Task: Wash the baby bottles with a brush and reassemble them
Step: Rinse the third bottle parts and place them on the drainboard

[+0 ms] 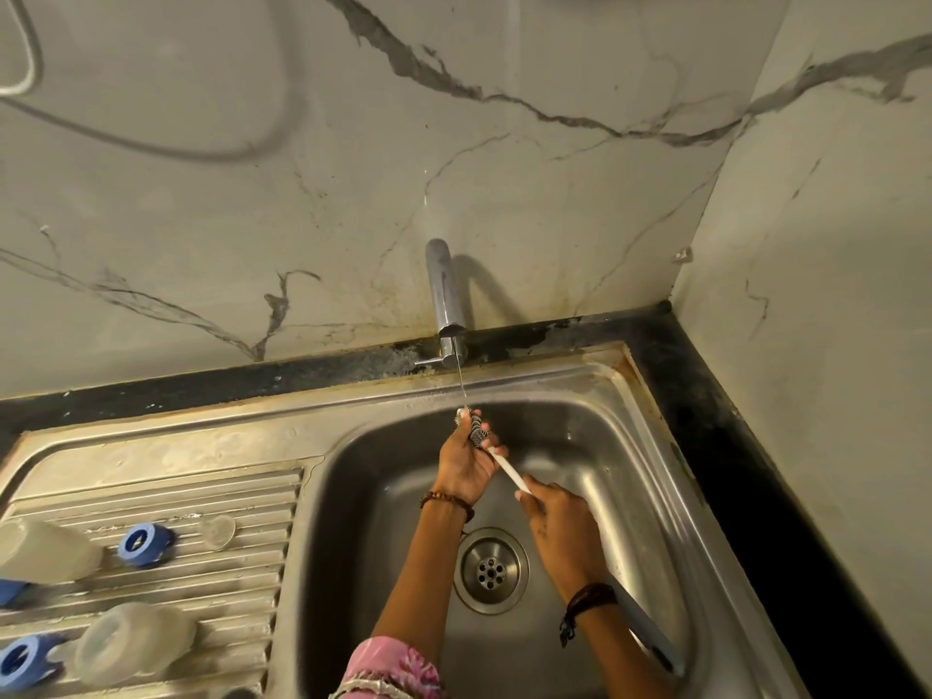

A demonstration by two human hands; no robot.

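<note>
Steel drainboard [151,449] bears two clear bottles [48,549] and blue rings [145,544].

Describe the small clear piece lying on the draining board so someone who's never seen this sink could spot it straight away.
Start at the ribbed draining board left of the sink basin. Near its upper right lies a small clear nipple, just right of a blue ring. Unlike the bottles and rings, it is tiny, colourless and dome-shaped.

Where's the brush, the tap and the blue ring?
brush [478,430], head view, on the dark bristles under the water.
tap [444,290], head view, on the middle of the shiny spout.
blue ring [143,544], head view, on its blue rim, on the draining board.
</note>
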